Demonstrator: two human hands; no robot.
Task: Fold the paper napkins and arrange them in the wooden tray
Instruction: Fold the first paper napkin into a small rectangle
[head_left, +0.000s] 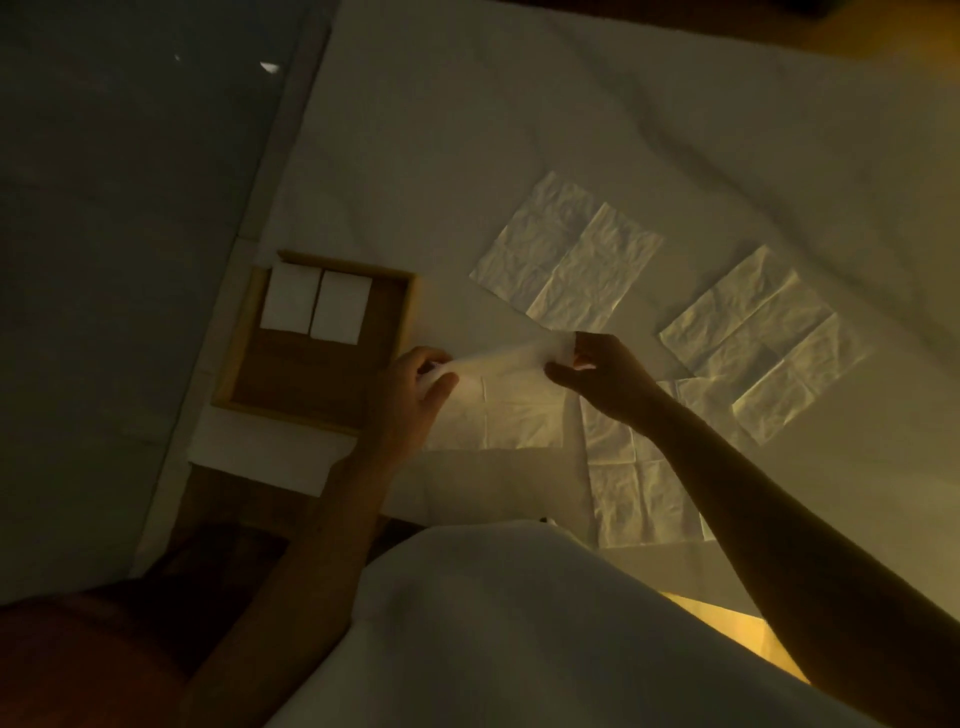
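Fingers first: the left hand (421, 379) has thumb and fingertips pinched on one bunched corner of a thin, soft paper napkin (514, 410); the right hand (597, 371) pinches the other corner, fingers curled over the edge. So the far edge is lifted into a stretched band just left of frame centre; the rest of the sheet lies on the white tablecloth (467, 130), creased into squares. Both forearms are bare, coming up from the bottom of the frame.

The wooden tray (408, 312), squarish with a low rim, sits just left of the left hand; a folded napkin (291, 304) and a second folded napkin (340, 312), crisp white rectangles, lie side by side in its upper part.

Crinkly unfolded sheets too: an open napkin (566, 260) upper centre; another open napkin (763, 343) at right; a third open napkin (639, 488) under the right forearm.
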